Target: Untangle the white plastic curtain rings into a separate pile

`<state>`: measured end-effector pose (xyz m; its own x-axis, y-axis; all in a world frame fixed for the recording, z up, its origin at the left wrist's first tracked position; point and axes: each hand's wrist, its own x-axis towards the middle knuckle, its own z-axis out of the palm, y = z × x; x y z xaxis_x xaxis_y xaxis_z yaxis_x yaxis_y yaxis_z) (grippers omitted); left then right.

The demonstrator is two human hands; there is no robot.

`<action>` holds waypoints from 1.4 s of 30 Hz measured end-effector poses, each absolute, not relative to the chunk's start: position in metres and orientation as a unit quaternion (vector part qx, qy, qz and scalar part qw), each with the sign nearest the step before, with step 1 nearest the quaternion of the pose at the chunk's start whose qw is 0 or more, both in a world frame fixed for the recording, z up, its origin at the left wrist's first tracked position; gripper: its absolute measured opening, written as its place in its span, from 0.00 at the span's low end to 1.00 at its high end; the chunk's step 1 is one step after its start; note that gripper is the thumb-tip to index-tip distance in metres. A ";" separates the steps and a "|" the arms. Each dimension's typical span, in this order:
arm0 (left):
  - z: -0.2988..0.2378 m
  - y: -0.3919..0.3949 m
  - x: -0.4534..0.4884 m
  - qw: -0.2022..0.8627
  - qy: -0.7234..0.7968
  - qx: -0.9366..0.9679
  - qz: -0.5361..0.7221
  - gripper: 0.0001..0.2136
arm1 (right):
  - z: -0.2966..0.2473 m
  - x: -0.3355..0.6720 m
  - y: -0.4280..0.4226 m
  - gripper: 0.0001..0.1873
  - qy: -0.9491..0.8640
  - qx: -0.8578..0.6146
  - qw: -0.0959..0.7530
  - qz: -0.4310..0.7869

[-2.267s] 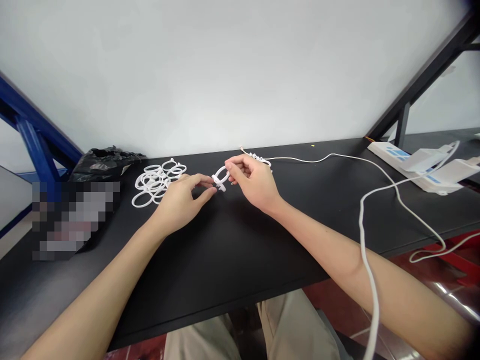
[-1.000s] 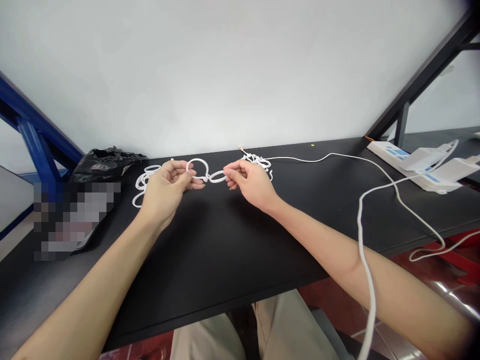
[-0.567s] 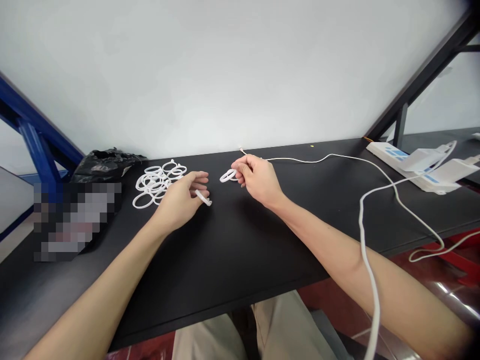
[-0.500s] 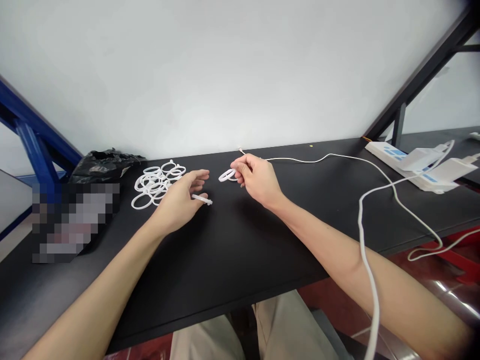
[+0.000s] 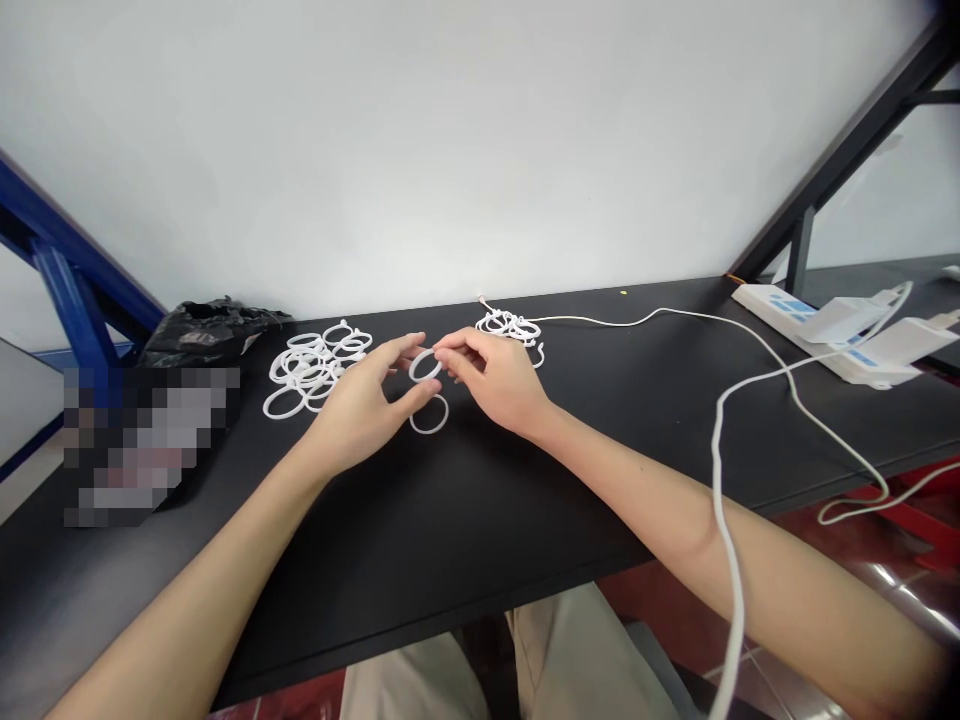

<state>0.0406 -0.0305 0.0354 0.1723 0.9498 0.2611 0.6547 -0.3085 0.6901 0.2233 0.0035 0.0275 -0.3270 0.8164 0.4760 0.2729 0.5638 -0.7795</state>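
Note:
My left hand (image 5: 367,405) and my right hand (image 5: 491,380) meet over the middle of the black table (image 5: 465,500), both pinching one white plastic ring (image 5: 424,364) held just above the surface. A second white ring (image 5: 429,414) lies flat on the table right below it, by my left thumb. To the left is a pile of several loose white rings (image 5: 311,368). Behind my right hand lies a small tangle of joined white rings (image 5: 511,326).
A crumpled black plastic bag (image 5: 206,325) sits at the back left, next to a blurred patch. A white cable (image 5: 720,420) runs across the right side and over my right forearm to white power strips (image 5: 840,335). A white wall stands behind the table.
The two joined rings were pulled apart; my left hand dropped one on the table. My right hand then carried the other ring left, and both hands now hold it together.

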 end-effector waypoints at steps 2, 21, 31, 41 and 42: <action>0.036 -0.030 0.041 0.187 0.556 0.732 0.348 0.25 | 0.028 0.222 0.002 0.09 -0.763 -0.342 0.450 0.312; 0.031 -0.019 0.028 -0.004 0.631 0.692 0.350 0.18 | 0.027 0.218 -0.008 0.23 -0.885 -0.402 0.201 0.125; 0.038 -0.026 0.035 0.394 0.531 0.628 0.410 0.24 | 0.028 0.214 -0.009 0.20 -0.712 -0.369 0.436 0.409; 0.031 -0.026 0.030 0.455 0.472 0.640 0.400 0.27 | 0.030 0.212 -0.012 0.16 -0.640 -0.352 0.429 0.531; 0.031 -0.025 0.030 0.457 0.475 0.637 0.400 0.27 | 0.029 0.212 -0.011 0.16 -0.645 -0.352 0.428 0.526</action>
